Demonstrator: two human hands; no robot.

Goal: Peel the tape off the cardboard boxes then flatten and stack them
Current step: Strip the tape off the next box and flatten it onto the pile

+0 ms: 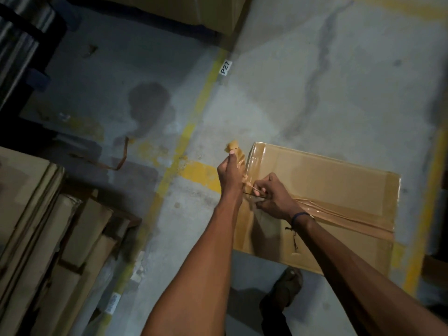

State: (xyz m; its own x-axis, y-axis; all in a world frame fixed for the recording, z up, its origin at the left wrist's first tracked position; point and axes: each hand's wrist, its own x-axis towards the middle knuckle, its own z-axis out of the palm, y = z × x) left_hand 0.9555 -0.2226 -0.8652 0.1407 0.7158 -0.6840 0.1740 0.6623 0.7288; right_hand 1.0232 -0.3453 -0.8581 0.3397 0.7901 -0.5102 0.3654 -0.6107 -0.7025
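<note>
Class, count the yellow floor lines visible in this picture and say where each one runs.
2: one yellow line left of the taped box, one yellow line at its right. More may lie outside the frame.

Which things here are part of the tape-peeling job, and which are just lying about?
In the job:
brown cardboard box
glossy brown tape strip
crumpled wad of peeled tape
left hand
right hand
flattened cardboard stack

Lying about:
loose tape scrap
white P27 floor label

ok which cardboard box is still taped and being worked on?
The box on the floor at right, under both hands: brown tape runs along its top seam. The cardboard at left already lies flattened in a stack; the one at top is untouched.
</note>
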